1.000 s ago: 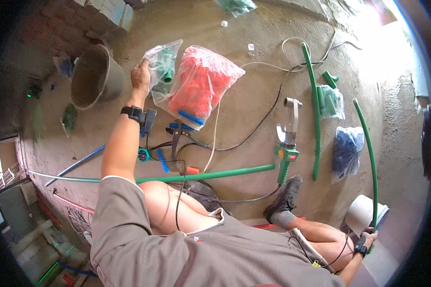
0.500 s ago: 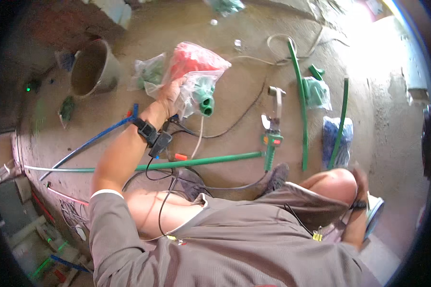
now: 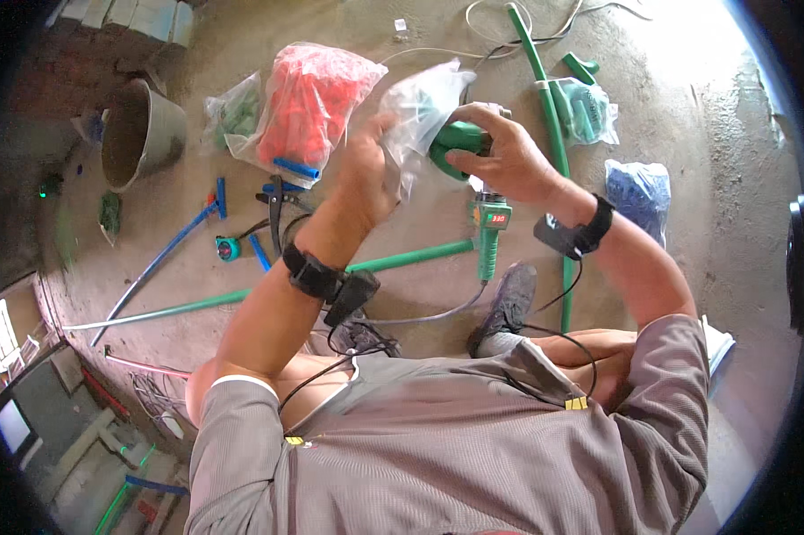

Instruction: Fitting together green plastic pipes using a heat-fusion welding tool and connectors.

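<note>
My left hand point(image 3: 373, 174) grips a clear plastic bag point(image 3: 422, 96), which is crumpled between my two hands. My right hand point(image 3: 513, 160) is curled around green plastic pipe fittings point(image 3: 456, 145) at the bag's right side. Their exact number is hidden by the fingers. Just left of my left hand lies a large clear bag of red fittings point(image 3: 308, 102), with a short blue pipe piece point(image 3: 297, 168) at its lower edge. Below my right hand, a green-handled pipe welding tool point(image 3: 489, 234) with a lit red display stands on the floor.
A long green pipe point(image 3: 411, 257) crosses before my feet; another green pipe point(image 3: 558, 169) runs lengthwise at right. Bags of green point(image 3: 589, 114) and blue fittings point(image 3: 638, 198) lie beyond it. A blue pipe point(image 3: 157, 267), tape measure point(image 3: 228, 248), black-handled cutter point(image 3: 277, 203) and bucket point(image 3: 157, 134) are left.
My right hand has come up from beside my right knee and now holds green fittings at the bag. My left hand has moved right, apart from the red bag. The green pipe has left the blue bag.
</note>
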Demonstrator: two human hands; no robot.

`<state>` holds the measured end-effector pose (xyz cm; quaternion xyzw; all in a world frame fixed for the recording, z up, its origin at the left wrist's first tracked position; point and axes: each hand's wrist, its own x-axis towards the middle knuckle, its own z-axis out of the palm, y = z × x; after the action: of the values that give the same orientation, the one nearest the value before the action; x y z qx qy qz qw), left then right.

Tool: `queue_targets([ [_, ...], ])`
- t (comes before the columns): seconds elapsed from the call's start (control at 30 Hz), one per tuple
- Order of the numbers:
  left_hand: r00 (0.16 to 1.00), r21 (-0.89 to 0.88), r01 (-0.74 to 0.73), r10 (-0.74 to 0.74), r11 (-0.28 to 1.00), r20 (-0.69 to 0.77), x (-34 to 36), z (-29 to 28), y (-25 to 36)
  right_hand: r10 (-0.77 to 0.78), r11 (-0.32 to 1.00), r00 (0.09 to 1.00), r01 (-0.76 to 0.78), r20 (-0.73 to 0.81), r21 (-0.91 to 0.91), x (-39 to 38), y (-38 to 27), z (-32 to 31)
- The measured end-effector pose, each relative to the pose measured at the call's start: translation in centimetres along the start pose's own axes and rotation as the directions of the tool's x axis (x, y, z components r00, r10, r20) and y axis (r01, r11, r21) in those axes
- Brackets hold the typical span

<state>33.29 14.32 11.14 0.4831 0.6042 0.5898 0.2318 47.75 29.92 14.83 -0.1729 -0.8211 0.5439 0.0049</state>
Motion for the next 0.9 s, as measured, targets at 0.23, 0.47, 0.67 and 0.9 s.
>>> queue_targets([
  [0.23,0.601,-0.711,0.630,-0.777,0.313,0.189,-2.0,3.0,-1.7,0.125,0.972,0.968,-0.164,-0.217,-0.171,-2.5,1.5,2.8],
  [0.47,0.829,0.113,0.553,-0.559,0.825,0.021,-2.9,-1.0,-9.1,0.279,0.955,0.956,-0.287,0.094,0.075,-3.5,-0.4,-0.4],
  [0.67,0.569,-0.557,0.718,-0.813,0.418,0.124,-2.1,-1.9,-10.6,0.081,0.738,0.996,-0.085,0.037,0.669,-9.8,5.1,-15.5],
  [0.9,0.975,0.704,-0.203,0.209,0.681,0.078,-6.5,-1.9,-13.3,0.522,0.839,0.772,-0.390,-0.363,0.379,-29.6,7.1,-21.9],
])
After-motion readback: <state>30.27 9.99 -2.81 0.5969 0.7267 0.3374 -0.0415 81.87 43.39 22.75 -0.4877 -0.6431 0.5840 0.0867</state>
